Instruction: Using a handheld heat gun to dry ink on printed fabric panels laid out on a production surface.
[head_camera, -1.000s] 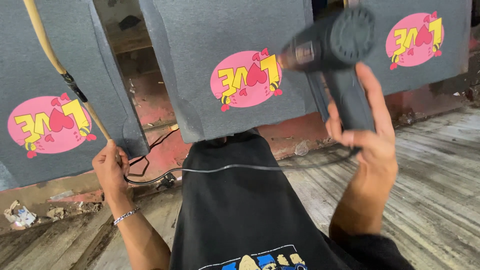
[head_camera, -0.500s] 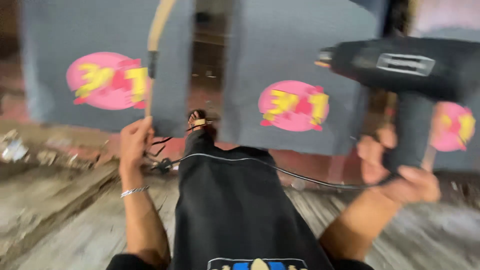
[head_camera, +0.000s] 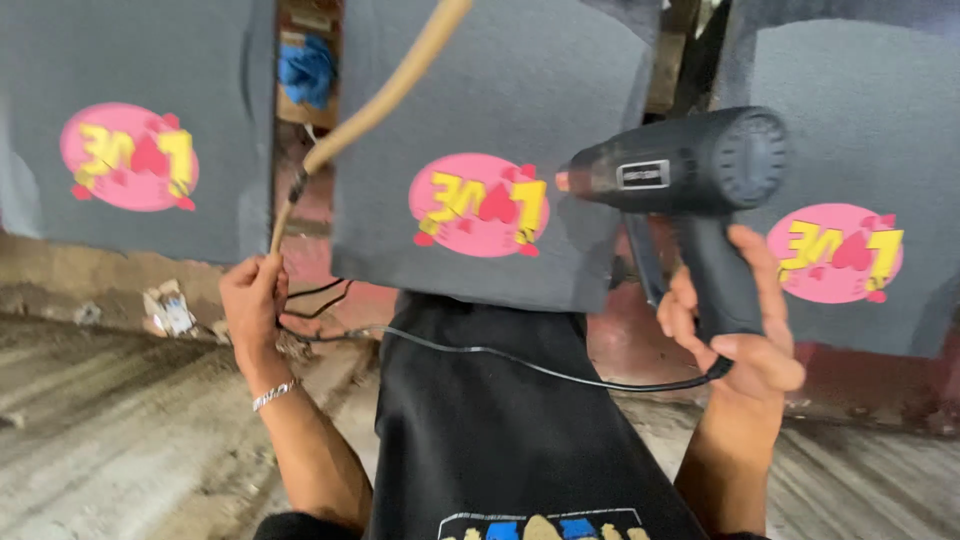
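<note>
Black pistol-shaped heat gun (head_camera: 690, 190), likely rigid and fairly hefty so best held by its handle, sits raised before hanging grey printed shirts (head_camera: 480, 150), right hand (head_camera: 735, 330) fingers wrapped around that handle, left hand (head_camera: 252, 300) closed on a tan hose (head_camera: 375, 105).

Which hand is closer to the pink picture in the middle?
Right. The right hand holds the heat gun just right of the middle pink print; the left hand grips the tan hose farther off, lower left.

Black heat gun (head_camera: 690, 180), grey hanging shirts (head_camera: 480, 120) with pink-yellow prints, tan hose (head_camera: 385, 95)
</note>
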